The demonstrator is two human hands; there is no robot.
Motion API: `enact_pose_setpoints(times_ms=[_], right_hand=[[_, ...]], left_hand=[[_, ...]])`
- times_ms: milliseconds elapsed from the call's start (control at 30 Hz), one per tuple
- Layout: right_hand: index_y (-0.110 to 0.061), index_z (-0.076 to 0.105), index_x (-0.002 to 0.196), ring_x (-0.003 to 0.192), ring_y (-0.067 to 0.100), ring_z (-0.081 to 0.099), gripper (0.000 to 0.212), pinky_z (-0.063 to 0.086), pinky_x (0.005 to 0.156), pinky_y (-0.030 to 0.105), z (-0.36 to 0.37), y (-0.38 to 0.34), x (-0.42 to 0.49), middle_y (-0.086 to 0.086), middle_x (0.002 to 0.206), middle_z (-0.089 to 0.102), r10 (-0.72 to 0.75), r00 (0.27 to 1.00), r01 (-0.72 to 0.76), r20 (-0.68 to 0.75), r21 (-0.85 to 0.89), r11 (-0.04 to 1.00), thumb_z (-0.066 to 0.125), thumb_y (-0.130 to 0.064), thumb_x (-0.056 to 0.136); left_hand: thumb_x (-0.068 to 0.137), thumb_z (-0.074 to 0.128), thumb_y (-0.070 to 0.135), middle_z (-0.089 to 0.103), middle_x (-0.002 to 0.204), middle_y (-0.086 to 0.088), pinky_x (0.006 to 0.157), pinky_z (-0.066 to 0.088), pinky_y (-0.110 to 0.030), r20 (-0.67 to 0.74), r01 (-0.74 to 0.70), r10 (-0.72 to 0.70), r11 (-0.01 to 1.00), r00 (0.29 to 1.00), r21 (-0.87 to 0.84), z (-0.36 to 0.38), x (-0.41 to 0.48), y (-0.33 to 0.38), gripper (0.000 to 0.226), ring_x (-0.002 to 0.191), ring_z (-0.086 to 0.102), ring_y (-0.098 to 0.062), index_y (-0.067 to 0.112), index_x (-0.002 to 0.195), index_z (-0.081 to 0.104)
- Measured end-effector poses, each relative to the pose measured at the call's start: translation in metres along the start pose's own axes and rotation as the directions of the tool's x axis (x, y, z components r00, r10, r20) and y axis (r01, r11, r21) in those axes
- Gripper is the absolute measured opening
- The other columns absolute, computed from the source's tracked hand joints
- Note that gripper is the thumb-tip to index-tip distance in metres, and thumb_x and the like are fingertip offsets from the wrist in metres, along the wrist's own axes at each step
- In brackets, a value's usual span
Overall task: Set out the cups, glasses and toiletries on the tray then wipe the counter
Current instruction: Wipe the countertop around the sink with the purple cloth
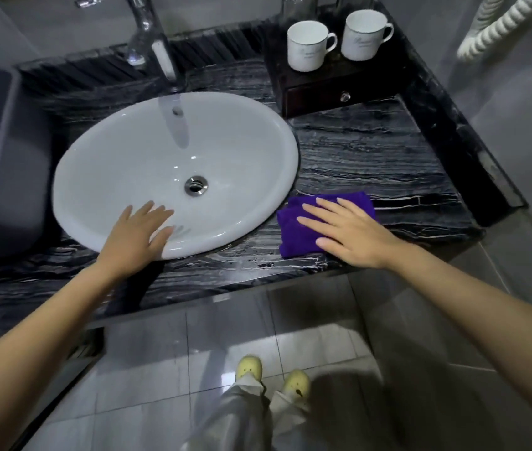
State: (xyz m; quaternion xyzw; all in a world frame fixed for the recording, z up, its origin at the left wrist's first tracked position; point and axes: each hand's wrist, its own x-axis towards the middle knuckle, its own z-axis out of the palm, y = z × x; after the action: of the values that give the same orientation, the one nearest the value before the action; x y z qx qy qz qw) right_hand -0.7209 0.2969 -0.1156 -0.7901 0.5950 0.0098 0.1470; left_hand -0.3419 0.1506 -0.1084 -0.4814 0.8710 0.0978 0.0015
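Faint script on two white cups, too blurred to read

The left cup (307, 47) and right cup (362, 35) are standing at the counter's (372, 157) back right corner, each showing grey cursive lettering, perhaps beginning with P; nothing else is bearing text.

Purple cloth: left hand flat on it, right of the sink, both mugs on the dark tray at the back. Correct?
Wrong hand. The head view shows the right hand flat on the purple cloth; the left hand rests on the sink rim. The rest holds: both mugs stand on the dark tray.
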Motion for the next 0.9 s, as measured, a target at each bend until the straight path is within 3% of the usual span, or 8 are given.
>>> enact_pose_setpoints(times_ms=[100,200,300,533,733,900], right_hand=[[-0.035,0.024,0.146,0.146,0.017,0.014,0.065,-0.001,0.117,0.034,0.014,-0.046,0.015,-0.006,0.157,0.020,-0.045,0.998,0.044,-0.045,-0.026,0.999,0.005,-0.062,0.090],[-0.031,0.031,0.145,0.145,0.022,0.022,0.060,0.006,0.116,0.038,0.026,-0.078,0.026,-0.001,0.155,0.028,-0.004,0.995,0.000,-0.095,-0.046,0.999,0.025,-0.058,0.091],[-0.026,0.035,0.144,0.143,0.024,0.028,0.064,0.009,0.116,0.037,0.033,-0.096,0.025,0.003,0.153,0.033,0.076,0.983,-0.086,-0.166,-0.050,0.995,0.031,-0.060,0.090],[-0.017,0.048,0.137,0.135,0.027,0.041,0.052,0.016,0.113,0.036,0.048,-0.148,0.033,0.005,0.143,0.049,0.283,0.917,-0.289,-0.283,0.021,0.957,0.032,-0.042,0.094],[-0.015,0.049,0.135,0.133,0.028,0.044,0.050,0.016,0.113,0.036,0.054,-0.184,0.041,0.008,0.139,0.053,0.329,0.886,-0.334,-0.326,0.040,0.942,0.034,-0.039,0.093],[-0.014,0.051,0.133,0.127,0.032,0.049,0.047,0.020,0.111,0.039,0.062,-0.228,0.060,0.009,0.135,0.056,0.283,0.898,-0.281,-0.336,0.055,0.958,0.038,-0.035,0.093]], left_hand=[[0.094,0.022,0.048,0.037,0.149,-0.007,0.117,0.002,-0.043,0.065,0.072,-0.072,0.997,0.995,0.001,-0.001,-0.013,-0.026,0.059,0.144,0.018,-0.021,0.015,0.139,0.039],[0.084,0.007,0.057,0.035,0.150,-0.007,0.117,0.001,-0.040,0.064,0.045,-0.045,0.999,0.997,0.007,-0.005,-0.022,-0.043,0.077,0.144,0.017,-0.020,0.014,0.140,0.038],[0.083,0.009,0.056,0.033,0.151,-0.006,0.116,0.002,-0.037,0.045,0.027,-0.028,0.999,0.999,0.019,-0.009,-0.028,-0.055,0.076,0.144,0.016,-0.021,0.014,0.140,0.038],[0.086,0.014,0.055,0.032,0.152,-0.005,0.117,0.004,-0.036,0.024,-0.017,0.017,0.999,1.000,-0.029,-0.012,-0.034,-0.087,0.071,0.144,0.016,-0.021,0.016,0.141,0.036],[0.086,0.014,0.055,0.035,0.150,-0.005,0.116,0.007,-0.036,-0.001,-0.103,0.103,0.994,0.995,-0.033,-0.009,-0.035,-0.098,0.071,0.142,0.023,-0.022,0.016,0.140,0.038],[0.086,0.014,0.055,0.035,0.151,-0.005,0.116,0.011,-0.038,0.004,-0.155,0.155,0.988,0.988,-0.023,-0.009,-0.031,-0.106,0.071,0.142,0.023,-0.023,0.016,0.141,0.037]])
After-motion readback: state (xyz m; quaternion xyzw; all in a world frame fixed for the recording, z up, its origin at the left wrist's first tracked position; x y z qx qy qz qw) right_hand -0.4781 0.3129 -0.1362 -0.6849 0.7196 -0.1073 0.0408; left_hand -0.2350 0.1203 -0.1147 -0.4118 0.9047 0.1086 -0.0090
